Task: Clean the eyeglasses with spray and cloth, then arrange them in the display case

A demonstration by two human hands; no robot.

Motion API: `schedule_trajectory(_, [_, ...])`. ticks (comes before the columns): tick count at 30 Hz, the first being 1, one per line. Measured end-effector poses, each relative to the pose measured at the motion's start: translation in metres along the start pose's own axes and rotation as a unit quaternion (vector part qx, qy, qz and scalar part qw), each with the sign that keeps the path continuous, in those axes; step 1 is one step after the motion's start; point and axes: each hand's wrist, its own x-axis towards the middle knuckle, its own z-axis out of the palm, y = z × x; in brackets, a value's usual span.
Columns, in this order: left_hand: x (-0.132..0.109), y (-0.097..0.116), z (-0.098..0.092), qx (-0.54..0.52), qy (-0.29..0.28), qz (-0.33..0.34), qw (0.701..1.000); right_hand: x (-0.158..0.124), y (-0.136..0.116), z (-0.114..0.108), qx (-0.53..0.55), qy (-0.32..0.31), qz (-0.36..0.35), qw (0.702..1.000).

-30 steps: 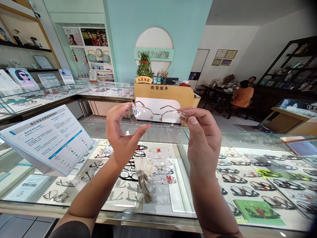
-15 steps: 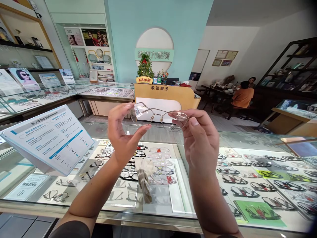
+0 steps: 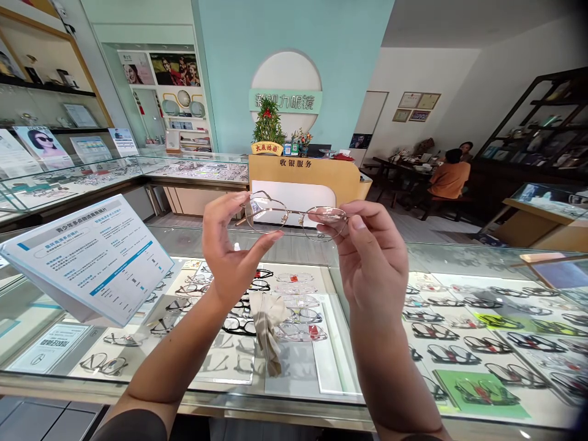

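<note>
A pair of thin metal-rimmed eyeglasses is held up above the glass counter, its two clear lenses side by side. My left hand curls around the lens at the left, fingertips at its outer upper edge and thumb along the lower rim. At the other end, my right hand pinches the frame near the hinge between thumb and fingers. Part of the right lens has fingers showing behind it. Below the hands, a crumpled beige cloth lies on the counter top.
Under the glass counter are rows of eyeglass frames. A printed stand-up card leans at the left. Beyond stand a wooden cash desk and more display cases. A person in orange sits at a table at the back right.
The eyeglasses have tilted slightly and shifted a little to the right at the left lens; a temple arm now shows lower beside my left fingers. Both hands keep nearly the same place.
</note>
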Motion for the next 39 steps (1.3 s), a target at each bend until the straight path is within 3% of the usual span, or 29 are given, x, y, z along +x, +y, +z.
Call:
schedule_trajectory(4, [0.001, 0.003, 0.002, -0.044, 0.009, -0.02, 0.999, 0.002, 0.003, -0.001, -0.002, 0.014, -0.015, 1.0])
schedule_trajectory(9, [0.002, 0.003, 0.004, -0.124, 0.0, -0.1, 0.987, 0.005, 0.004, -0.003, -0.021, 0.025, -0.024, 0.999])
schedule_trajectory(18, [0.001, 0.006, 0.002, -0.13, -0.04, -0.129, 0.982, 0.008, 0.009, -0.008, -0.061, 0.016, 0.0, 0.998])
schedule_trajectory(26, [0.004, 0.009, 0.0, -0.164, -0.035, -0.152, 0.974, 0.009, 0.012, -0.01, -0.07, -0.006, 0.065, 0.995])
schedule_trajectory(31, [0.006, 0.007, -0.002, -0.163, -0.05, -0.147, 0.974, 0.011, 0.011, -0.014, -0.064, -0.002, 0.043, 0.997])
schedule_trajectory(34, [0.008, 0.004, -0.005, -0.18, -0.11, -0.166, 0.963, 0.014, 0.009, -0.016, -0.094, -0.038, 0.042, 0.994])
schedule_trajectory(39, [0.011, 0.007, -0.01, -0.198, -0.182, -0.203, 0.942, 0.016, 0.004, -0.014, -0.1, -0.168, 0.104, 0.975])
